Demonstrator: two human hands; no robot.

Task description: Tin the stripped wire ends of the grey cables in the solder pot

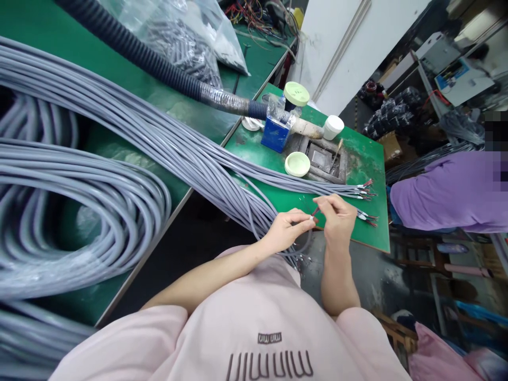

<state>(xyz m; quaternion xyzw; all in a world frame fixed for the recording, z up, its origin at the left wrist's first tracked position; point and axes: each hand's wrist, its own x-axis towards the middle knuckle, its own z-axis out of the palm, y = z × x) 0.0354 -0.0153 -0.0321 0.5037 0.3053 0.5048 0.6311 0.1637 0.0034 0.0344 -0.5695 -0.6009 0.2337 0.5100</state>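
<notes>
Before me is a small green table [373,164]; a longer green bench [29,21] stands beside its left, a white panel [337,47] rises behind it, and grey floor [367,267] shows past its near edge.

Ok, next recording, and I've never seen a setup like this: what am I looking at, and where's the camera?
There's no machine arm: these are a person's bare hands. The only picture comes from a camera worn on their head, looking forward and down. The left hand and right hand meet at a thin dark-red wire end, pinched in the fingers; finer detail is too small to tell. On the green-topped table lie long grey cables, a round pale-green dish, a white plastic tub and a blue box.
</notes>
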